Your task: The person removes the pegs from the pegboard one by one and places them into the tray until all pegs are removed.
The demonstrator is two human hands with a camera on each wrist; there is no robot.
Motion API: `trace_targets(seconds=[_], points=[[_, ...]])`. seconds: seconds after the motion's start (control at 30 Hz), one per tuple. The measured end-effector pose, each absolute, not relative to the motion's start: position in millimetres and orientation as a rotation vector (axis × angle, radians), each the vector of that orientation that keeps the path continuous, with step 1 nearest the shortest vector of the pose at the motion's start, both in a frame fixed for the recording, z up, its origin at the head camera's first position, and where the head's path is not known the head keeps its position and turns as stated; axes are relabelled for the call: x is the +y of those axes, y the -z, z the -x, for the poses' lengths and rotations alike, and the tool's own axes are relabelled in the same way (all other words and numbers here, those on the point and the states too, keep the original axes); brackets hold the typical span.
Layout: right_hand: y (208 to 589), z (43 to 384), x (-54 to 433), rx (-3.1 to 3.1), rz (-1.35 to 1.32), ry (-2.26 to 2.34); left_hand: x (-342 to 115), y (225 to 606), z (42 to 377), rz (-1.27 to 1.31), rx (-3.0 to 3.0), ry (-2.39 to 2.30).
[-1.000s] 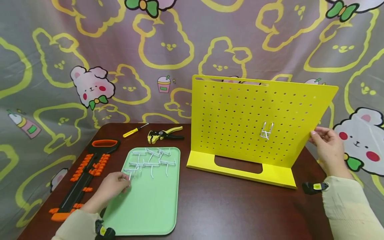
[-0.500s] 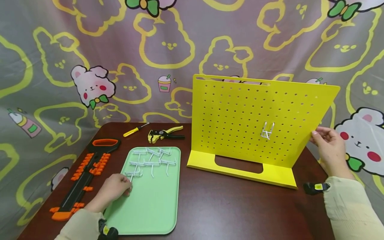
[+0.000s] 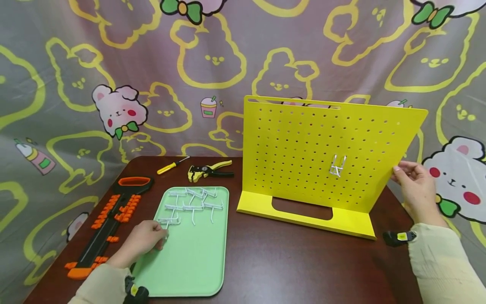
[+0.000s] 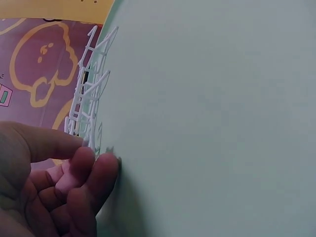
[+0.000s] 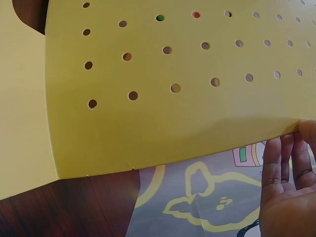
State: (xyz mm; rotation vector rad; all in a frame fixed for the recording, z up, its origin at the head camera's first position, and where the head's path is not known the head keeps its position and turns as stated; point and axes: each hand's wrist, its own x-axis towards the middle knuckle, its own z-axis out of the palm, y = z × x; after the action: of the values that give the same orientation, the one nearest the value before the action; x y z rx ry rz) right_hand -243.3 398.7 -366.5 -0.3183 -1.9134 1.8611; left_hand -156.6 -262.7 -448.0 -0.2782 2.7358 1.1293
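Note:
My left hand (image 3: pixel 147 237) is over the left side of the green tray (image 3: pixel 190 266), its thumb and fingertips pinching the stem of a white pegboard hook (image 3: pixel 171 221). Several similar white hooks (image 3: pixel 193 207) lie in rows at the tray's far end. In the left wrist view, the curled fingers (image 4: pixel 101 173) are low beside the tray surface, hooks lined up beyond them. A yellow pegboard (image 3: pixel 292 156) stands upright on the right, with one metal hook (image 3: pixel 336 166) mounted in its holes. My right hand (image 3: pixel 417 192) grips the board's right edge, thumb in front and fingers behind.
Left of the tray lies a black and orange tool holder (image 3: pixel 104 228). Behind the tray are a yellow-handled screwdriver (image 3: pixel 168 167) and yellow-black wire strippers (image 3: pixel 206 169). A patterned curtain (image 3: pixel 212 55) hangs behind the dark wooden table (image 3: pixel 296 261).
My left hand has shifted slightly toward me and right, drawing the pinched hook a little away from the other hooks. My right hand keeps its grip on the board's edge.

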Motion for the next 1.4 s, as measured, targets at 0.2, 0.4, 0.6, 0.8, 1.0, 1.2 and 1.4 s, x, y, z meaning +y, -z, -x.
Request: trace_targets(seconds=[0.2, 0.4, 0.6, 0.8, 1.0, 1.2, 1.4], points=[[365, 243, 399, -1.905, 0.304, -1.848, -263, 445, 158, 0.254, 2.754, -1.105], [365, 242, 402, -1.859, 0.253, -1.877, -253, 416, 167, 0.166, 2.842, -1.206], [365, 243, 404, -1.845, 0.257, -1.884, -216, 373, 190, 0.000, 2.736, -1.507], [367, 243, 403, -1.899, 0.278, -1.847, -169, 347, 213, -0.134, 2.550, -1.667], [367, 243, 400, -1.906, 0.268, -1.842, -128, 326, 231, -0.271, 2.464, -1.670], [366, 243, 400, -1.894, 0.260, -1.855, -88, 312, 248, -0.283, 2.385, -1.668], [365, 243, 401, -1.927, 0.266, -1.848, -51, 301, 260, -0.349, 2.269, -1.662]])
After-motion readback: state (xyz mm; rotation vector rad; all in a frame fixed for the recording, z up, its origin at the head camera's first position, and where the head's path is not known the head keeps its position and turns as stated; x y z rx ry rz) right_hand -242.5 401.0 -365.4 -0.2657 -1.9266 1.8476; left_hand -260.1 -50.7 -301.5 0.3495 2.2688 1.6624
